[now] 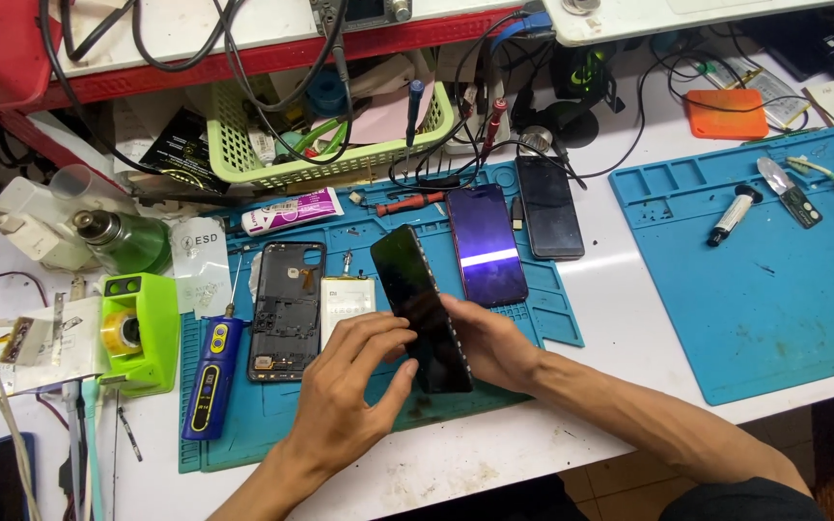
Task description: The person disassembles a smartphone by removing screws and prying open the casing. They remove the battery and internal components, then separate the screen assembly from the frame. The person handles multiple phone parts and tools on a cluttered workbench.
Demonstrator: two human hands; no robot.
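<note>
Basically, both hands have the dark phone panel [421, 307] lifted and tilted over the near middle of the blue mat [243, 429]. The left hand [345, 386] has its fingers together on the panel's left edge and glass face, thumb at the near end. The right hand [489, 342] cups the right long edge, with its fingers closed behind it and mostly hidden. The step in hand looks like holding and inspecting or aligning the panel; I cannot tell whether it is a bare screen or a full handset.

Just left of it, flat on the mat, lie the open back housing [285, 309] and the pale battery [345, 299]. The lit purple phone [485, 246] is just beyond the panel, with a black phone [549, 205] to its right. Any further move calls for an even two-edge grip, no twist, and a flat approach.

Room is tight on the left, with the housing, the battery and the blue-yellow electric screwdriver [209, 376] all close. There is open white worktop [610, 309] to the right, before the second mat [774, 289]. The worktop's near edge is close under the wrists. The far side is crowded with the green basket [243, 159] and cables.
</note>
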